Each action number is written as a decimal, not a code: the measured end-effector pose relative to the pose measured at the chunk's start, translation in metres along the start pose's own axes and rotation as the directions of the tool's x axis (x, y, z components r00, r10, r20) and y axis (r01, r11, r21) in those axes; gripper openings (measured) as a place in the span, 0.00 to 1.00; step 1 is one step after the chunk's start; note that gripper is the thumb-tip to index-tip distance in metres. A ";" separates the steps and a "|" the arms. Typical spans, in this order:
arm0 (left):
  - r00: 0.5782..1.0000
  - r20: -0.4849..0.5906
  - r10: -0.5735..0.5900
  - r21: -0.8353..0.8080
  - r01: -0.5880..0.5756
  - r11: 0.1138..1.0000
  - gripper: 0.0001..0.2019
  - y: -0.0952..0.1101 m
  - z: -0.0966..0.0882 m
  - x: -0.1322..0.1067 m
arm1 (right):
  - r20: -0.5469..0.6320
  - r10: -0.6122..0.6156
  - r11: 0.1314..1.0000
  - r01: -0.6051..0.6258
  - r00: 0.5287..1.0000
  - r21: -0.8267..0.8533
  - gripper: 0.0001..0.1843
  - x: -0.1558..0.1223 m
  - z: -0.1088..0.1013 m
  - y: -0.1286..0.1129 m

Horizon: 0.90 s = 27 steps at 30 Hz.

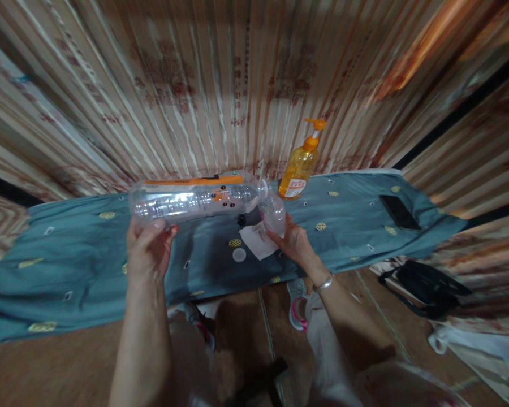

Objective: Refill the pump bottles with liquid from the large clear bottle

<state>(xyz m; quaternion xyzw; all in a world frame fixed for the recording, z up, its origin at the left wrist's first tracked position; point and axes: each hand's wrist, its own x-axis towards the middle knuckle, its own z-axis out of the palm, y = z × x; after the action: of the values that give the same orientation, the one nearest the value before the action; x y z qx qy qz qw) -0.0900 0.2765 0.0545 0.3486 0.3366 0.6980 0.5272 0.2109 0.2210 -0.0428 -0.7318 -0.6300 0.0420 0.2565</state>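
My left hand (150, 246) is wrapped round the base end of a large clear plastic bottle (195, 200) with an orange label, which lies almost level in the air above the cloth. Its neck points right and meets a small clear plastic container (273, 212). That container is held tilted in my right hand (294, 240), fingers closed on its lower end; whether it is a cup or a small bottle I cannot tell. Beneath them are a piece of white paper (261, 242), a pale round disc (239, 255) and a small black object (241, 219), perhaps a cap.
A yellow pump bottle (299, 172) stands upright at the back of the table with its teal cloth (85, 254). To the right lies a black phone (399, 212). On the floor is a dark bag (428, 288). A patterned curtain (212, 85) hangs behind.
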 end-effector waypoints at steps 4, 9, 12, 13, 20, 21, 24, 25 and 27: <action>1.000 -0.021 -0.020 -0.016 0.020 1.000 0.17 0.001 0.002 0.000 | 0.000 0.011 0.999 -0.011 1.000 -0.032 0.34 0.000 0.000 -0.001; 0.997 -0.069 -0.030 -0.045 0.027 0.999 0.18 0.001 0.005 0.000 | -0.008 -0.013 0.999 0.012 1.000 -0.037 0.36 0.000 0.001 0.001; 0.999 -0.034 -0.009 -0.020 0.008 1.000 0.17 0.000 0.003 -0.001 | -0.012 -0.021 0.999 0.021 1.000 -0.031 0.36 0.000 0.001 0.002; 1.000 -0.025 -0.004 -0.012 0.003 1.000 0.17 0.000 0.003 -0.001 | -0.010 -0.023 0.999 0.023 1.000 -0.026 0.36 0.000 0.001 0.002; 0.998 -0.048 -0.038 -0.036 0.036 0.999 0.20 0.000 0.004 0.000 | -0.005 -0.005 1.000 0.005 1.000 -0.001 0.34 0.000 0.002 0.003; 0.998 -0.053 -0.039 -0.043 0.037 0.998 0.21 0.001 0.005 0.000 | -0.009 -0.011 1.000 0.011 1.000 0.003 0.34 0.000 0.002 0.003; 0.999 -0.043 -0.032 -0.045 0.030 0.999 0.20 0.001 0.005 0.000 | -0.009 -0.009 1.000 0.009 1.000 -0.008 0.33 0.000 0.002 0.003; 0.999 -0.034 -0.030 -0.039 0.029 0.999 0.19 0.001 0.005 0.000 | -0.006 -0.005 1.000 0.005 1.000 -0.015 0.33 0.000 0.002 0.003; 0.999 -0.033 -0.028 -0.028 0.028 0.999 0.18 0.001 0.004 -0.001 | -0.002 0.005 1.000 -0.005 1.000 -0.026 0.34 0.000 0.002 0.003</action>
<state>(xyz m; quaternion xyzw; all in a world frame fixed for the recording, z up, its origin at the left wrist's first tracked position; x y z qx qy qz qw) -0.0867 0.2760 0.0576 0.3247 0.3405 0.7009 0.5360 0.2126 0.2216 -0.0452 -0.7366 -0.6284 0.0340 0.2475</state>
